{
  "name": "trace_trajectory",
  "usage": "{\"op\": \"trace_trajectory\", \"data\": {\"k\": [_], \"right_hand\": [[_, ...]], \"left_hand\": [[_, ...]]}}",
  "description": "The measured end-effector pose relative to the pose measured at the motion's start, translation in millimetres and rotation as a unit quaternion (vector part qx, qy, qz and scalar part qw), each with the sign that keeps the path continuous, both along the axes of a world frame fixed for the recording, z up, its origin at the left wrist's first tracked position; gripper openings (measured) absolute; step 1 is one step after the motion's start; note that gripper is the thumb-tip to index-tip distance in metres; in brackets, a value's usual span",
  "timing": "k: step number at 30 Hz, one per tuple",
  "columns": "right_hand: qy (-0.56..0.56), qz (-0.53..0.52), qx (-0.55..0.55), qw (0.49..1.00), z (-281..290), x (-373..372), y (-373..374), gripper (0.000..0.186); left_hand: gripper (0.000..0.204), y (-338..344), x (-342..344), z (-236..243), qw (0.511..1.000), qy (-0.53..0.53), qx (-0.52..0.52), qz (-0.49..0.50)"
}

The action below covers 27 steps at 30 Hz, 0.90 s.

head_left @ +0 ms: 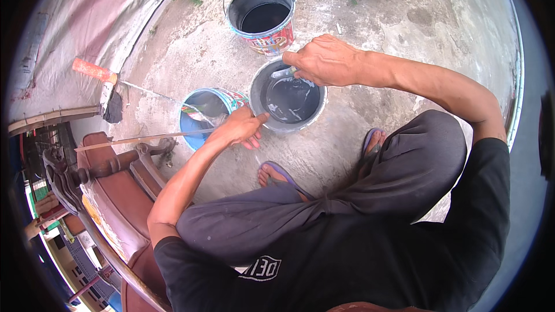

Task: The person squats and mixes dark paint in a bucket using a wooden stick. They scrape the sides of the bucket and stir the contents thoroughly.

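Observation:
A grey-lined bucket (254, 101) stands on the ground in front of me, with dark, wet contents and pale streaks on the surface. My right hand (329, 60) is closed at its far right rim, around a short tool with a pale, flat end (283, 73). The fingers cover most of that tool, so its exact kind is unclear. My left hand (240, 127) grips the bucket's near left side, thumb at the rim and fingers outside. Close beside that hand is a blue bucket (188, 133) with liquid and something pale inside.
Farther off stands a bucket with a wire handle (277, 40), holding dark liquid. A thin rod with an orange end piece (95, 70) leans into the blue bucket; a wooden stick (133, 140) crosses near it. A brown cushioned chair (110, 179) is at left, beside a draped sheet (104, 17).

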State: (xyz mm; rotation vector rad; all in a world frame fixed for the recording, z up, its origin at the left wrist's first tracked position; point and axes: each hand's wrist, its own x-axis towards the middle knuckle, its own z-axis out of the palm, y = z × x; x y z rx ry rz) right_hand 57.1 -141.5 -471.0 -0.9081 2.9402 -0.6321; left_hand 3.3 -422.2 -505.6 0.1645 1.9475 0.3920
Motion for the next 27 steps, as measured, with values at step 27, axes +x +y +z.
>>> {"op": "trace_trajectory", "data": {"k": [27], "right_hand": [[-0.073,-0.011,0.055,0.996,-22,21,-35,0.014]], "left_hand": [[0.035,23,-40,-19,0.867,0.423,0.118,-0.234]]}}
